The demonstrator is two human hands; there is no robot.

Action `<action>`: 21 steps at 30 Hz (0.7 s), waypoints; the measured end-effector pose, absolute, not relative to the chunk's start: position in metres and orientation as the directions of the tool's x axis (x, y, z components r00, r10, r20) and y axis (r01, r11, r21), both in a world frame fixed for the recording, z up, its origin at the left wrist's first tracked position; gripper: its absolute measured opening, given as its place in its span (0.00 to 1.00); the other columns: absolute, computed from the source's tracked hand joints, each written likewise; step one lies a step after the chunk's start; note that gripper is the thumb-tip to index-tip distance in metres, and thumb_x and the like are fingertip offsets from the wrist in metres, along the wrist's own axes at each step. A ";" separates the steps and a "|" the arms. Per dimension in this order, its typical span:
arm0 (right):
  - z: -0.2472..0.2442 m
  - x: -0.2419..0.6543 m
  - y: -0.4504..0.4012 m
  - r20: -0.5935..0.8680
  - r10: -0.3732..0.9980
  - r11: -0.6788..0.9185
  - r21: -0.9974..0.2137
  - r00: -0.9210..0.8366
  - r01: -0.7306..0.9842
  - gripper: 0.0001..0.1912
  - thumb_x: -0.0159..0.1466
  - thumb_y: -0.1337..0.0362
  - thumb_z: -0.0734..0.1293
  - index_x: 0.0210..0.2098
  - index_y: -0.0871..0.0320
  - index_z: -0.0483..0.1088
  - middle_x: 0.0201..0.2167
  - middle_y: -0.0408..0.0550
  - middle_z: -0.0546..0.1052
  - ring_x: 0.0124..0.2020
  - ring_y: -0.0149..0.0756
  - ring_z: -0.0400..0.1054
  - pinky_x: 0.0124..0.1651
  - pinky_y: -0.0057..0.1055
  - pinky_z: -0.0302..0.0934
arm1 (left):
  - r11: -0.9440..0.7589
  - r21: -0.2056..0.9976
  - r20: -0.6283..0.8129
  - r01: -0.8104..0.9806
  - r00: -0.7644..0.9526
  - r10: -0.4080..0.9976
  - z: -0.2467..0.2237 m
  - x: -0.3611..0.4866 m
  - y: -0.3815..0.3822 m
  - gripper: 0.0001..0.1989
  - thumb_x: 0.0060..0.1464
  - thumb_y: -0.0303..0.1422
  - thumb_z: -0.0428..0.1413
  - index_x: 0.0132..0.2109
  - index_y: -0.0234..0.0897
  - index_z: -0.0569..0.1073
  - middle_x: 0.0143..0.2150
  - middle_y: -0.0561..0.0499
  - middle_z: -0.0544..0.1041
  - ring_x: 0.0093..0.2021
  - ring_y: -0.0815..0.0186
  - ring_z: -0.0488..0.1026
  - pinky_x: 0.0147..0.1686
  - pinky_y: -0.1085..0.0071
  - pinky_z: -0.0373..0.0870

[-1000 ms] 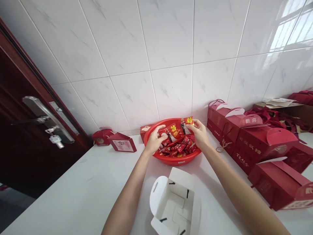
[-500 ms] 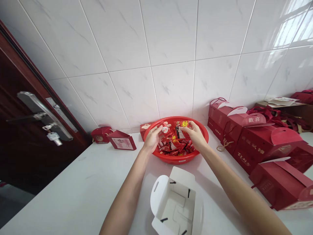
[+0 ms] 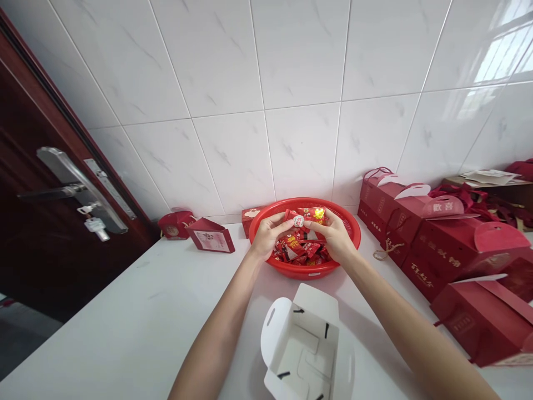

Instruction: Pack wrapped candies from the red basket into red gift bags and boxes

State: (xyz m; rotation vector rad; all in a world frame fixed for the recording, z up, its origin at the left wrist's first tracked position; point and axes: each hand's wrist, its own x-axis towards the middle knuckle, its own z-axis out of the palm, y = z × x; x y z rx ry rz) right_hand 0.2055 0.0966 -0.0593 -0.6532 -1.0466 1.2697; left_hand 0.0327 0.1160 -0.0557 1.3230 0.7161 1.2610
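Above a red plastic basket, my two hands meet with their thumbs almost together. My left hand is closed on a small red candy packet with a round white label. My right hand pinches a red packet with yellow print, its thumb touching the edge of the white label. Beneath the hands, several shiny red wrapped candies fill the basket. Nearer to me stands an open carton, white inside, its flaps spread and black ribbon ends showing within.
Several red gift boxes line the right side, with dark red ribbons behind them. Two small red boxes stand left of the basket. A tiled wall rises behind; a door with a lever handle is at left.
My right hand has moved left with the yellow-printed packet, and my left hand has brought its labelled packet right, so the two packets now come together. The view has shifted slightly.
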 end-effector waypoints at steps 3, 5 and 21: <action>-0.059 0.207 0.096 0.252 0.966 0.203 -0.869 -0.051 -0.451 0.23 0.45 0.61 0.82 0.38 0.55 0.74 0.38 0.46 0.83 0.42 0.46 0.78 0.47 0.44 0.73 | -0.218 0.939 0.283 -0.265 0.237 0.929 -0.057 0.032 0.116 0.18 0.40 0.41 0.73 0.39 0.38 0.85 0.38 0.50 0.84 0.39 0.62 0.80 0.42 0.69 0.77; -0.059 0.208 0.096 0.256 0.965 0.205 -0.870 -0.055 -0.448 0.23 0.45 0.61 0.83 0.37 0.55 0.74 0.38 0.45 0.83 0.42 0.45 0.79 0.49 0.44 0.73 | -0.216 0.937 0.282 -0.275 0.230 0.931 -0.058 0.031 0.117 0.18 0.38 0.40 0.74 0.38 0.37 0.85 0.37 0.50 0.84 0.37 0.63 0.79 0.40 0.69 0.77; -0.059 0.210 0.098 0.256 0.959 0.182 -0.881 -0.118 -0.436 0.21 0.45 0.61 0.82 0.37 0.54 0.75 0.37 0.44 0.83 0.38 0.42 0.78 0.43 0.40 0.74 | -0.209 0.928 0.292 -0.309 0.251 0.923 -0.058 0.030 0.117 0.16 0.38 0.35 0.74 0.38 0.36 0.85 0.35 0.50 0.83 0.34 0.66 0.77 0.38 0.70 0.75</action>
